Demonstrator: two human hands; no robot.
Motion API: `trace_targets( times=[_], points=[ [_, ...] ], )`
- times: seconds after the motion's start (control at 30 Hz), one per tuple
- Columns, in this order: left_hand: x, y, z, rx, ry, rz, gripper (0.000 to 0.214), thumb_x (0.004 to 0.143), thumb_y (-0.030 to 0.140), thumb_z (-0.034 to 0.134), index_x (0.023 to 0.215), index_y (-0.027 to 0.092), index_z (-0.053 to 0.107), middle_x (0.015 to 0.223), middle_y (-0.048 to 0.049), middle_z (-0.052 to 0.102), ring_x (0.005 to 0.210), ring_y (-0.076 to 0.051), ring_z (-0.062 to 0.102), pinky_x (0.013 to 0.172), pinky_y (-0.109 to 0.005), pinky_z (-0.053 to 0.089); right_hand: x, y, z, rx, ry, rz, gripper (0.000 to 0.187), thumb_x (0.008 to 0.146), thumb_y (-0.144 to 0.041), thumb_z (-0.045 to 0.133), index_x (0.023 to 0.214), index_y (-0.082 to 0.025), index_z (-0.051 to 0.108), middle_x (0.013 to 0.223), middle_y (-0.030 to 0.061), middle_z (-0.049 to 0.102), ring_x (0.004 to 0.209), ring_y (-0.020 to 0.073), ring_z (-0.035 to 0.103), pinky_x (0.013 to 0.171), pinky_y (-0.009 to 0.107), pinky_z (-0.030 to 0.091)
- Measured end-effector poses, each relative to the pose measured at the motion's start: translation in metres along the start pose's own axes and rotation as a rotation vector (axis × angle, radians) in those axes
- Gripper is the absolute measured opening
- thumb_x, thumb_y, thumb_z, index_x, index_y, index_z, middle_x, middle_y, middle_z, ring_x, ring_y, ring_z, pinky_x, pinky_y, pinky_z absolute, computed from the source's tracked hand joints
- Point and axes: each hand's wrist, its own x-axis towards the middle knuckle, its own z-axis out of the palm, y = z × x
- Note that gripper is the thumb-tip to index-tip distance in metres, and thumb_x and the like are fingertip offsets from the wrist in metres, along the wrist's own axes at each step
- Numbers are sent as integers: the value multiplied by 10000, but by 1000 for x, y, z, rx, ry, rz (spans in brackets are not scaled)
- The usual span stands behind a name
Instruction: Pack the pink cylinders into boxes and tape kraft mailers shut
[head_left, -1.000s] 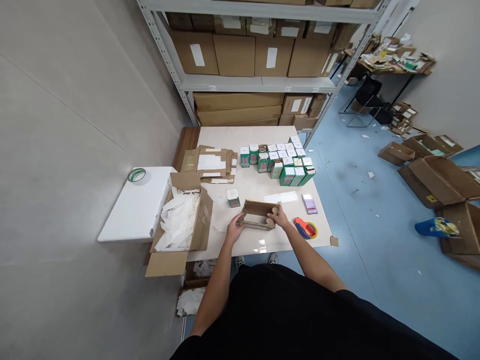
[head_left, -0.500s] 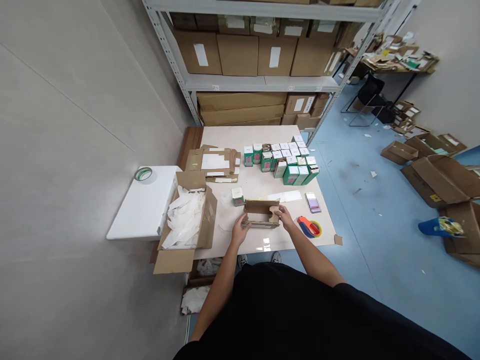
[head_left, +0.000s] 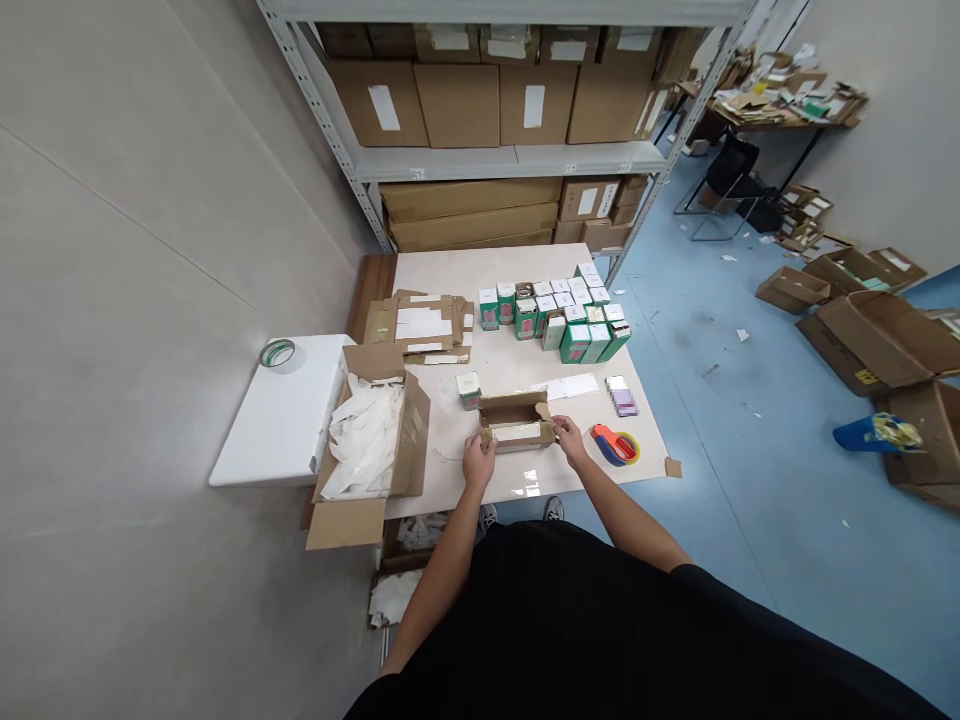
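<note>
A small open-topped cardboard box (head_left: 523, 443) is between my two hands on the near part of the table, with a white strip along its near side. My left hand (head_left: 478, 462) grips its near left corner. At its right end, my right hand (head_left: 568, 440) has its fingers closed on the cardboard edge. Just behind the left end stands a single green-and-white carton (head_left: 469, 390). A red-and-blue tape dispenser (head_left: 616, 446) with a yellow ring lies to the right of my right hand.
Several green-and-white cartons (head_left: 574, 320) stand grouped at the back right of the table (head_left: 435, 255). Flattened cardboard (head_left: 382, 322) lies back left. A large open box of white paper (head_left: 367, 440) stands at the left, beside a white surface (head_left: 281, 430). Behind is a loaded shelf rack (head_left: 465, 160).
The small box has turned in my hands, so its near side with the white strip now shows more. My left hand sits slightly lower at its corner. The whole view has shifted a little.
</note>
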Motion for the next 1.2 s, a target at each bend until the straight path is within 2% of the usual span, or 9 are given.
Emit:
trace_targets(
  times=[0.1,0.23,0.43,0.53,0.77,0.97,1.07,1.13,1.2],
  points=[
    [1,3,3,86,21,-26,374,959,487,572,1154,196,701,1235,-152,641,1149,-314,641,1034,-443,500,-10,-1,-7,85,-57,43,527,858,-686,581,1129,-244,679,1230,108,714,1097,267,681,866,381,576],
    [7,12,2,67,65,-35,648,925,491,634,1496,215,497,1339,-159,606,1197,-317,624,1010,-410,505,-14,-4,-11,19,-101,43,551,857,-607,657,1296,-274,659,1366,103,665,1198,284,658,975,426,559],
    [17,24,-4,145,39,-27,892,918,476,635,1665,247,204,1546,-183,452,1305,-353,573,993,-425,520,-11,0,-5,-235,-165,-161,772,794,-404,718,1521,-318,475,1540,74,531,1206,278,641,1045,449,526],
    [20,22,-6,147,-4,-10,882,918,472,631,1661,234,220,1562,-184,437,1356,-356,540,1028,-440,511,-8,4,-3,-276,-161,-189,725,803,-376,674,1503,-296,502,1557,78,512,1278,290,597,1084,466,502],
    [20,15,-5,58,-82,75,463,950,415,585,1377,238,615,1557,-133,470,1409,-316,497,1134,-432,450,-2,8,-7,-298,-160,-182,703,784,-352,684,1469,-287,541,1485,81,577,1317,307,574,1114,487,477],
    [19,20,-9,97,-107,56,515,975,452,540,1437,226,570,1553,-160,467,1397,-340,503,1127,-475,450,-1,7,-6,-305,-151,-185,661,830,-424,671,1466,-287,552,1478,87,582,1336,313,558,1125,488,461],
    [30,33,-12,198,-69,60,738,924,457,635,1591,252,393,1677,-168,288,1428,-398,458,1107,-517,457,-1,6,-5,-309,-137,-177,635,868,-501,624,1457,-270,563,1468,95,588,1320,313,567,1120,482,464],
    [43,46,-14,288,-63,166,928,859,395,729,1652,272,262,1737,-147,134,1494,-429,354,1143,-544,414,-1,6,-5,-322,-134,-167,633,883,-536,602,1454,-266,563,1467,100,589,1268,313,600,1093,480,483],
    [57,59,-16,382,-118,324,994,811,332,785,1655,271,263,1733,-132,176,1556,-431,215,1221,-569,299,-2,6,-4,-327,-125,-159,650,886,-549,602,1471,-274,539,1461,100,592,1186,303,644,1055,476,508]
  ],
)
